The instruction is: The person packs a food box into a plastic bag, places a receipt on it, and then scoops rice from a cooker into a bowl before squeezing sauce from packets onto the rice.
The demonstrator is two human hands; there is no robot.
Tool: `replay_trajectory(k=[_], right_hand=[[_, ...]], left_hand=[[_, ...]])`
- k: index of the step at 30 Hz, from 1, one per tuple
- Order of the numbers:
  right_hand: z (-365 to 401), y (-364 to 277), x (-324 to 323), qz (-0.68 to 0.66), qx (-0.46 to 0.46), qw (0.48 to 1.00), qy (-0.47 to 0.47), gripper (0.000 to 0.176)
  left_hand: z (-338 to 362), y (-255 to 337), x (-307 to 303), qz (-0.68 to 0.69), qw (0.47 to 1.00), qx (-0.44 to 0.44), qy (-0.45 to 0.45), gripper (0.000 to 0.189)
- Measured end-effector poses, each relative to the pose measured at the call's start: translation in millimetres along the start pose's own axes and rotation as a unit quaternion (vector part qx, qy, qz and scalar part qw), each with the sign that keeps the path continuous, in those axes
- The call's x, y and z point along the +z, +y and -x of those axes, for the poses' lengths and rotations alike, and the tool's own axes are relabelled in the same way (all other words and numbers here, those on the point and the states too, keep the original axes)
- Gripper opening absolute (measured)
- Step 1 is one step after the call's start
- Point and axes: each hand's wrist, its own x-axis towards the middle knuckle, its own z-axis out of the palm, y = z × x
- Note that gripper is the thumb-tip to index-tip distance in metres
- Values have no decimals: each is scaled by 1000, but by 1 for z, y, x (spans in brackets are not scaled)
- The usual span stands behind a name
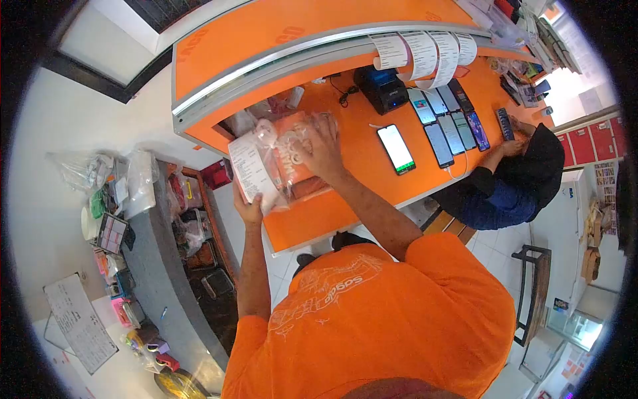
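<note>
A clear plastic bag with an orange, white-lettered package inside is at the left end of the orange counter. A long printed receipt lies against the bag's left side. My left hand grips the bag at its lower left corner, by the receipt's bottom end, with some fingers hidden behind it. My right hand lies over the right part of the package, its fingers stretched out and spread on the plastic. A knotted tuft of plastic stands up between receipt and package.
Several phones lie in rows on the counter, one lit phone nearer me. Behind them a black receipt printer stands under hanging paper strips. A person in dark clothes sits at right, hands near a remote. A grey shelf is at left.
</note>
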Motion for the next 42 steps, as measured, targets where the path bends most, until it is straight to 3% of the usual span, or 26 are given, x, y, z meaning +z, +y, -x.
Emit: replay_trajectory(k=[2, 4, 6, 8, 9, 10, 12, 17, 19, 20, 21, 22, 23, 24, 26, 27, 29, 30, 31, 32, 33, 36, 39, 42], right_hand=[[-1, 13, -12, -78, 4, 996, 52, 54], [27, 54, -21, 82, 60, 984, 143, 58], [57, 100, -59, 173, 142, 965, 133, 87], [104, 186, -83, 66, 268, 959, 67, 102], [116, 186, -105, 234, 250, 940, -8, 102], [123, 189, -113, 238, 265, 934, -20, 104], [125, 193, -121, 250, 293, 922, -42, 107], [127, 224, -115, 237, 285, 929, -7, 90], [118, 165, -101, 383, 304, 869, 82, 78], [128, 167, -90, 432, 107, 883, 152, 58], [137, 171, -70, 316, -9, 946, 65, 48], [139, 155, -53, 190, -124, 974, -25, 39], [149, 135, -29, 134, -62, 956, -254, 33], [158, 100, -6, 78, -4, 877, -475, 31], [170, 69, 40, -19, -45, 979, -200, 33], [176, 65, 74, -94, -60, 991, -69, 34], [164, 160, 142, 208, -99, 972, -39, 40], [172, 149, 142, 14, -121, 989, -85, 52], [163, 111, 133, 101, 49, 983, -147, 52], [167, 79, 130, 203, 211, 934, -203, 53], [191, 75, 138, 240, 166, 942, -167, 56], [295, -78, 117, 259, 47, 954, -142, 44], [433, -164, 164, 174, -136, 946, -237, 39], [552, -250, 194, 34, -249, 913, -322, 34]], left_hand=[[7, 5, 5, -35, 995, 64, 65, 103], [15, 37, 12, -115, 981, 128, 85, 111], [42, 54, 9, -236, 963, 130, 32, 107], [52, 46, 11, -240, 967, 73, 34, 107], [56, 25, 12, -184, 981, 18, 58, 109], [57, 13, 12, -125, 988, -35, 82, 111], [46, 30, 22, -153, 985, -47, 61, 107], [54, 8, 17, -246, 966, -55, 50, 101], [59, 42, 19, -276, 958, -49, 59, 100], [67, 49, 17, -297, 951, -22, 86, 100], [74, 55, 13, -317, 941, 7, 114, 100], [92, 60, 3, -311, 942, 18, 127, 98], [116, 66, -10, -314, 941, 5, 123, 96], [147, 69, -26, -320, 939, -10, 125, 94], [229, 74, -66, -340, 930, -50, 132, 86], [279, 80, -87, -352, 922, -79, 139, 81], [383, 107, -121, -354, 903, -121, 212, 73], [440, 120, -137, -348, 887, -156, 259, 71], [496, 129, -150, -338, 872, -185, 302, 70], [552, 138, -162, -326, 857, -211, 338, 68], [607, 151, -171, -330, 830, -228, 388, 67], [743, 177, -192, -325, 743, -293, 507, 62], [817, 194, -205, -327, 690, -251, 595, 61], [844, 214, -218, -262, 693, -242, 627, 62]])
